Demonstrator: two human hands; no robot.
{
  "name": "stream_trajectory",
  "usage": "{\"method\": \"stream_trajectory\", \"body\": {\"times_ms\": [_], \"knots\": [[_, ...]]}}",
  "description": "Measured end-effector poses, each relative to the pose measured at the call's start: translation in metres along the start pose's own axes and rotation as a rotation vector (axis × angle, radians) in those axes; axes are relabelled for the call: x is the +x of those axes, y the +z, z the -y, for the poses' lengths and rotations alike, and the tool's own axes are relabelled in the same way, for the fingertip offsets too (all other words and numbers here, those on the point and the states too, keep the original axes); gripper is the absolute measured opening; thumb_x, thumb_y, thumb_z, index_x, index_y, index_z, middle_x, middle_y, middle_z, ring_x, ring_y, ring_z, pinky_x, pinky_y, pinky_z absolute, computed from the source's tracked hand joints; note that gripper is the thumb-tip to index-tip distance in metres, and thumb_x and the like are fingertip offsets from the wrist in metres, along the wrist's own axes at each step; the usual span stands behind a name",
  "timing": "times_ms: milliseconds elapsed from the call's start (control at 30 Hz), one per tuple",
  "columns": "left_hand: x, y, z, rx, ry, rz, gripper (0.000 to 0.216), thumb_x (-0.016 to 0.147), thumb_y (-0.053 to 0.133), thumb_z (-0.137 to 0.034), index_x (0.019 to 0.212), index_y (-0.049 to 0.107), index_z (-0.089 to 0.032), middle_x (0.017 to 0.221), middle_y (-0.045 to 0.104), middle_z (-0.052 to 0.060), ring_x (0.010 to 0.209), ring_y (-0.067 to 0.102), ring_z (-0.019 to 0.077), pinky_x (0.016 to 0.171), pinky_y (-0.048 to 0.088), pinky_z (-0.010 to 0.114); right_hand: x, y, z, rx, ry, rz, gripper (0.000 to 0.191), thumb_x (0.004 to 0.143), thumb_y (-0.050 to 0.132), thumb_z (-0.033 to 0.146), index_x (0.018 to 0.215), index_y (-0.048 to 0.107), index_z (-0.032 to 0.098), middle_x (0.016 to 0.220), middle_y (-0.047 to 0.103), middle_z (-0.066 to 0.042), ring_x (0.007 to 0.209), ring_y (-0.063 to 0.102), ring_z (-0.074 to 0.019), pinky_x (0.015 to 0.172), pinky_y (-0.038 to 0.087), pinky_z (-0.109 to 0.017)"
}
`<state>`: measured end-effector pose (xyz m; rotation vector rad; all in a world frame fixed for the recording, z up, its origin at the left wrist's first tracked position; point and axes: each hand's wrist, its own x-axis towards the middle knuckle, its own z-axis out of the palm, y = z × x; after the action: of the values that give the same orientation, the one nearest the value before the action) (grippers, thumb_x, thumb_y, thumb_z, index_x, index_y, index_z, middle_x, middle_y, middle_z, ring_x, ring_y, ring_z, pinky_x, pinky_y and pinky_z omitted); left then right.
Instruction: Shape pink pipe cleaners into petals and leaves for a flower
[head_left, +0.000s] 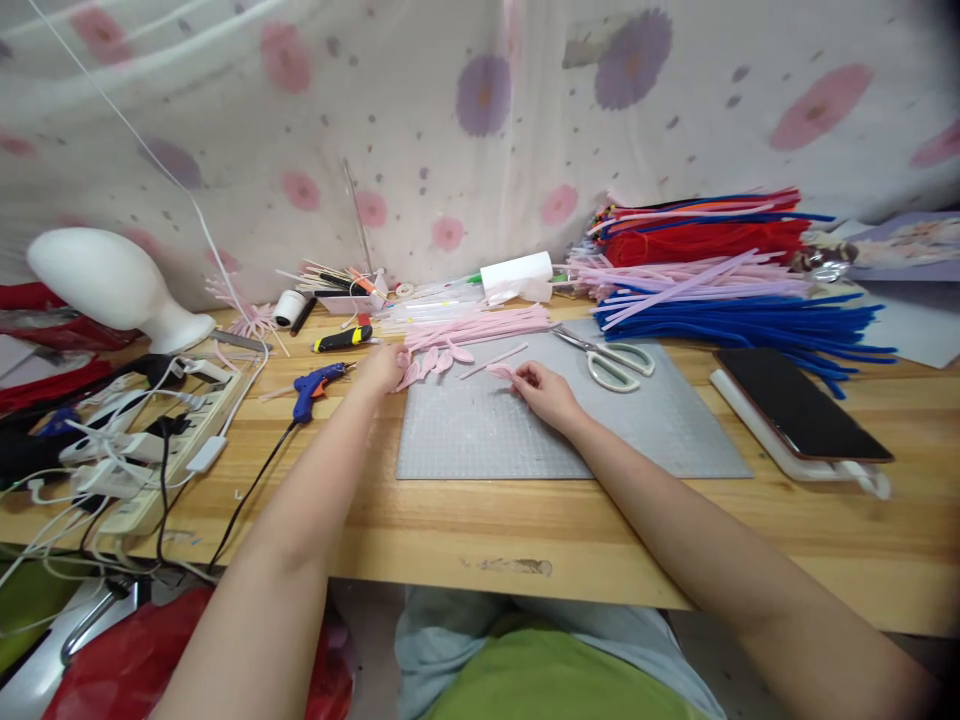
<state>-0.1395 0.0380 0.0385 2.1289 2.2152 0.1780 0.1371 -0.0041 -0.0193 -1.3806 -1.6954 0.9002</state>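
My right hand (550, 396) pinches a small pink pipe-cleaner petal (499, 370) over the grey cutting mat (480, 440). Several similar looped petals (444, 361) lie in a row at the mat's upper left. At the left end of that row, my left hand (384, 369) has its fingers closed at a pink petal (409, 376); its fingertips are partly hidden. Between the hands lies a short pale pink stem (493, 360). Scissors (611, 360) with pale handles rest just beyond my right hand. Behind the petals is a bundle of pink pipe cleaners (480, 325).
A blue glue gun (311, 390) and a yellow-black cutter (342, 339) lie left of my left hand. Farther left are a cabled power strip (139, 512) and a white foam head (112, 285). Blue pipe cleaners (720, 332) and a phone (802, 400) are on the right.
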Motion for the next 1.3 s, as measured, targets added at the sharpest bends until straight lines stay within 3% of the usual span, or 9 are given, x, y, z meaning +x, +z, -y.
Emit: {"method": "stream_trajectory", "body": {"times_ms": [267,333,533,667,833,967,1100,1200,1300], "knots": [[-0.009,-0.018,-0.008,-0.025,-0.07,-0.092,0.038,0.071,0.05,-0.029,0.107,0.058,-0.022,0.106,0.063,0.009,0.096,0.057,0.0242,0.078,0.043,0.031,0.001,0.002,-0.002,0.056,0.005,-0.009,0.02,0.077,0.048,0.037,0.078,0.053,0.019,0.066,0.062,0.0,0.054,0.051,-0.009,0.051,0.038,-0.02],[-0.008,-0.021,-0.01,-0.031,-0.056,-0.047,0.04,0.071,0.051,-0.029,0.109,0.056,-0.022,0.104,0.063,0.007,0.094,0.058,0.022,0.077,0.043,0.029,0.004,0.004,-0.006,0.129,0.034,-0.026,0.02,0.077,0.048,0.039,0.079,0.052,0.019,0.067,0.063,0.0,0.052,0.051,-0.0086,0.048,0.038,-0.019],[0.0,-0.01,-0.012,0.003,0.023,0.26,0.046,0.067,0.053,-0.027,0.113,0.056,-0.022,0.097,0.065,0.006,0.085,0.06,0.0188,0.071,0.044,0.025,0.006,0.005,-0.008,0.241,0.085,-0.019,0.02,0.075,0.051,0.039,0.08,0.049,0.02,0.067,0.063,0.0,0.049,0.051,-0.0084,0.039,0.036,-0.017],[0.002,-0.005,-0.008,0.056,-0.032,0.257,0.043,0.062,0.06,-0.028,0.105,0.061,-0.024,0.093,0.066,0.005,0.088,0.059,0.0205,0.072,0.043,0.025,0.004,0.003,-0.005,0.231,0.071,-0.001,0.018,0.076,0.05,0.037,0.079,0.05,0.019,0.067,0.063,0.0,0.049,0.05,-0.0075,0.04,0.037,-0.017],[-0.001,-0.002,0.007,-0.298,-0.065,0.288,0.054,0.061,0.06,-0.021,0.114,0.054,-0.018,0.073,0.063,0.002,0.063,0.057,0.0141,0.059,0.043,0.023,0.005,0.003,-0.005,0.225,0.07,0.021,0.018,0.075,0.051,0.036,0.078,0.05,0.018,0.066,0.063,0.0,0.047,0.05,-0.007,0.04,0.036,-0.017],[-0.004,-0.001,0.021,-0.729,0.026,0.227,0.068,0.054,0.061,-0.011,0.121,0.048,-0.015,0.089,0.06,0.004,0.071,0.055,0.0114,0.061,0.043,0.021,0.007,0.003,-0.006,0.268,0.084,0.034,0.019,0.075,0.052,0.037,0.078,0.049,0.018,0.066,0.063,0.0,0.046,0.049,-0.0066,0.038,0.036,-0.016],[-0.005,-0.009,0.025,-0.993,0.046,0.276,0.067,0.056,0.062,-0.013,0.12,0.047,-0.015,0.087,0.06,0.004,0.071,0.056,0.0117,0.062,0.044,0.023,0.008,0.003,-0.005,0.306,0.101,0.031,0.02,0.074,0.053,0.037,0.077,0.049,0.018,0.065,0.062,0.0,0.045,0.048,-0.0063,0.037,0.035,-0.016],[-0.001,-0.015,0.016,-0.919,0.035,0.313,0.06,0.057,0.06,-0.013,0.117,0.051,-0.014,0.087,0.062,0.005,0.069,0.057,0.0122,0.063,0.045,0.025,0.007,0.002,-0.003,0.337,0.118,0.033,0.018,0.075,0.054,0.035,0.077,0.048,0.018,0.065,0.061,0.0,0.044,0.047,-0.006,0.036,0.035,-0.016],[0.005,-0.014,-0.002,-0.643,0.015,0.246,0.055,0.057,0.059,-0.011,0.112,0.055,-0.014,0.09,0.063,0.005,0.07,0.059,0.0138,0.065,0.046,0.025,0.007,0.001,-0.001,0.367,0.143,0.03,0.018,0.075,0.054,0.035,0.077,0.048,0.018,0.065,0.062,0.0,0.044,0.047,-0.0056,0.036,0.036,-0.015]]}}
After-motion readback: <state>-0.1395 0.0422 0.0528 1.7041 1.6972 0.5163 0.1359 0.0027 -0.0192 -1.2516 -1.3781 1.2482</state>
